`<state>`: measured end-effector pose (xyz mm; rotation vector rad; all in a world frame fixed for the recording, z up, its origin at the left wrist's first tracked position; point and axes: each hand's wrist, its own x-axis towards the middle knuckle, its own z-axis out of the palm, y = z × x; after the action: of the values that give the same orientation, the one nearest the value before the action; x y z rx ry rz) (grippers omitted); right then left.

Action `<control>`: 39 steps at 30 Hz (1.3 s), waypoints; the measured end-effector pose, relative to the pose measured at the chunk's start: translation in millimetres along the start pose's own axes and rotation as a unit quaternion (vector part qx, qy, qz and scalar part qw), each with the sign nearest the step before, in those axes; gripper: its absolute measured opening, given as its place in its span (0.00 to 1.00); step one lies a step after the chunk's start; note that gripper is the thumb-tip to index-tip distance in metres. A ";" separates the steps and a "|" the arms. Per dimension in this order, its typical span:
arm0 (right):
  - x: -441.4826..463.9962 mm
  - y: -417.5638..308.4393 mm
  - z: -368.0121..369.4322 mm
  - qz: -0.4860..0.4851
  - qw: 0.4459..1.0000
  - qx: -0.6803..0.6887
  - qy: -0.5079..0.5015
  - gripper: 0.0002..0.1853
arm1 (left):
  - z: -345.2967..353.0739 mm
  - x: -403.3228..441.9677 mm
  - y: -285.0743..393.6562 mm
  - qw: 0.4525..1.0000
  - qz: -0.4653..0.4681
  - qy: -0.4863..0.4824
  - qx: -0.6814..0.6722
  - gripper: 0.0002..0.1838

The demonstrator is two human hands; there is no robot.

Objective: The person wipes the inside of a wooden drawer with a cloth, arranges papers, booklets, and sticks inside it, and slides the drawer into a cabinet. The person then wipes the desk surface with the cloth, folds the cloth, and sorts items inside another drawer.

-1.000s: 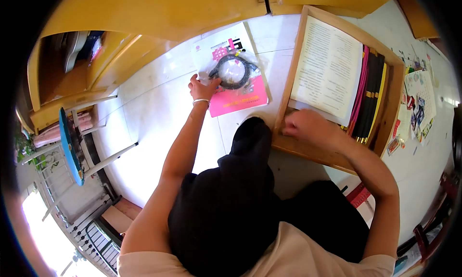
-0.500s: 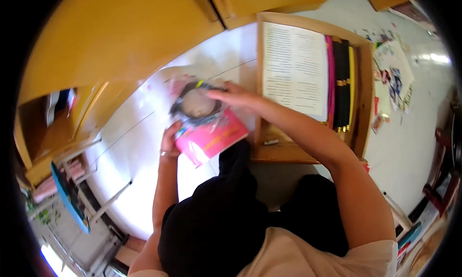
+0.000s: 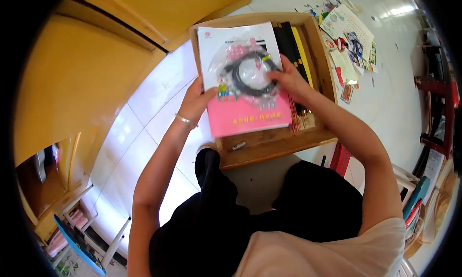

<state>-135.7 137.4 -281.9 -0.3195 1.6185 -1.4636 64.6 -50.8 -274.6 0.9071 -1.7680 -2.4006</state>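
Note:
A pink-and-white booklet (image 3: 250, 122) is held over the wooden drawer (image 3: 269, 155), hiding much of what lies inside. On top of it rests a clear plastic bag (image 3: 250, 71) containing a coiled black cable (image 3: 239, 82). My left hand (image 3: 196, 100) grips the booklet's left edge, thumb on the cover. At the right edge, my right hand (image 3: 290, 79) is closed with its thumb pressed on the bagged cable; its other fingers are partly hidden. Black folders (image 3: 290, 43) and a yellow one (image 3: 302, 55) stand in the drawer to the right of the booklet.
A small battery-like piece (image 3: 239, 145) lies at the drawer's near end. Yellow wooden cabinets (image 3: 82, 79) stand on the left, above a tiled floor. Papers (image 3: 347, 29) and small scraps are strewn right of the drawer. A blue-seated stool (image 3: 79, 245) is at lower left.
Both hands have carried the booklet and bagged cable rightward, from above the floor to above the drawer. The printed sheet in the drawer is now covered. My view has shifted too.

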 end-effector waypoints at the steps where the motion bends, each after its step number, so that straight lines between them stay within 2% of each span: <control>1: 8.4 2.6 -8.4 -0.008 0.999 -0.025 0.019 0.34 | 3.5 8.4 -4.5 1.000 0.001 -0.006 0.008 0.29; 2: 19.9 5.8 -14.3 -0.026 0.998 -0.058 0.027 0.35 | 7.5 12.3 -10.2 1.000 0.001 -0.012 0.012 0.29; 3: 30.6 11.0 -15.6 -0.043 0.994 -0.090 0.036 0.35 | 12.0 12.0 -15.7 0.995 0.043 0.034 0.086 0.31; 4: 44.2 25.1 -18.6 -0.083 0.994 -0.053 0.048 0.33 | 16.3 10.9 -17.9 0.980 0.087 0.077 0.160 0.34; 5: 55.5 34.8 -20.2 -0.115 0.991 -0.055 0.047 0.33 | 20.3 7.3 -16.5 0.980 0.088 0.068 0.165 0.34; 6: 60.9 35.5 -18.3 -0.089 0.992 -0.082 0.040 0.34 | 25.6 0.3 -15.1 0.924 0.168 0.054 0.338 0.35; 7: 64.1 35.5 -15.0 -0.062 0.991 -0.111 0.035 0.36 | 32.8 -5.4 -14.2 0.833 0.246 0.038 0.494 0.37; 8: 63.7 36.8 -8.5 -0.066 0.985 -0.143 0.067 0.37 | 41.5 -9.6 -15.1 0.869 0.195 -0.015 0.455 0.44; 9: 64.0 37.0 -2.9 -0.070 0.977 -0.176 0.097 0.38 | 51.1 -13.8 -15.1 0.869 0.199 -0.025 0.452 0.44; 11: 59.2 30.6 -2.3 -0.057 0.968 -0.229 0.084 0.47 | 71.5 -15.7 -14.0 0.741 0.204 -0.074 0.635 0.54; 12: 62.7 41.2 3.2 -0.111 0.928 -0.333 0.124 0.53 | 73.0 -9.4 -21.1 0.721 0.182 -0.106 0.661 0.62; 13: 57.9 33.6 12.1 -0.058 0.913 -0.382 0.131 0.59 | 80.4 -5.6 -19.1 0.720 0.189 -0.120 0.657 0.62; 14: 47.5 20.5 17.5 -0.026 0.892 -0.433 0.126 0.62 | 88.0 -3.1 -14.5 0.682 0.093 -0.129 0.714 0.63; 15: 41.6 16.0 15.5 -0.028 0.879 -0.465 0.103 0.62 | 92.8 1.4 -11.8 0.632 -0.001 -0.133 0.763 0.64; 16: 36.4 9.5 7.9 -0.020 0.883 -0.465 0.066 0.60 | 92.3 8.1 -18.8 0.601 0.007 -0.110 0.792 0.65; 17: 30.2 4.3 0.2 -0.011 0.886 -0.462 0.028 0.58 | 89.1 12.1 -25.1 0.598 0.016 -0.122 0.792 0.65; 19: 12.6 -1.0 -34.0 -0.073 0.891 -0.447 -0.003 0.54 | 88.1 11.1 -31.7 0.564 0.025 -0.086 0.821 0.66; 21: -32.9 -21.0 -89.6 -0.242 0.848 -0.471 -0.028 0.36 | 82.2 12.3 -34.4 0.567 0.040 -0.069 0.820 0.66; 22: -65.5 -38.4 -115.2 -0.222 0.825 -0.520 -0.024 0.29 | 82.7 9.2 -26.2 0.586 0.046 -0.072 0.805 0.65; 23: -98.4 -56.4 -133.5 -0.126 0.809 -0.574 0.000 0.26 | 78.6 8.8 -23.9 0.598 0.067 -0.077 0.795 0.64; 25: -150.9 -48.1 -181.4 -0.148 0.774 -0.607 0.105 0.23 | 64.1 15.4 -12.6 0.624 0.089 -0.140 0.764 0.64; 26: -176.5 -40.0 -191.3 -0.128 0.753 -0.616 0.190 0.23 | 62.5 13.8 -4.3 0.614 0.107 -0.154 0.767 0.64; 27: -206.2 -33.6 -196.4 -0.103 0.783 -0.565 0.240 0.21 | 65.2 11.6 6.6 0.603 0.125 -0.169 0.770 0.63; 28: -231.7 -18.9 -198.5 -0.026 0.790 -0.544 0.281 0.21 | 76.5 6.3 20.7 0.550 0.178 -0.184 0.795 0.63; 29: -257.0 6.2 -203.0 -0.011 0.808 -0.505 0.304 0.22 | 94.4 -0.3 40.3 0.521 0.221 -0.202 0.800 0.58; 31: -298.0 72.1 -199.8 0.076 0.783 -0.483 0.384 0.26 | 129.9 -12.7 73.2 0.533 0.283 -0.282 0.746 0.49; 32: -318.0 106.0 -196.0 0.103 0.755 -0.514 0.393 0.37 | 144.6 -16.7 79.3 0.529 0.282 -0.289 0.746 0.49; 33: -329.3 124.0 -186.2 0.107 0.756 -0.510 0.396 0.37 | 159.0 -18.1 82.8 0.543 0.272 -0.353 0.712 0.44; 35: -347.8 151.2 -164.7 0.259 0.736 -0.460 0.424 0.51 | 190.1 -23.9 78.3 0.571 0.221 -0.452 0.649 0.34; 36: -357.5 168.7 -160.1 0.258 0.740 -0.457 0.421 0.51 | 208.4 -26.4 70.7 0.587 0.183 -0.486 0.621 0.29; 38: -375.1 199.1 -159.4 0.245 0.775 -0.391 0.432 0.60 | 241.3 -40.0 34.9 0.645 0.186 -0.536 0.512 0.23; 39: -376.9 196.2 -156.5 0.255 0.776 -0.383 0.432 0.62 | 272.6 -52.3 27.3 0.667 0.129 -0.550 0.485 0.20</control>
<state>30.3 557.8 -309.0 0.4263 2.7373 -0.4238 -26.6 194.0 -176.9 -1.2149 -3.2665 -1.6274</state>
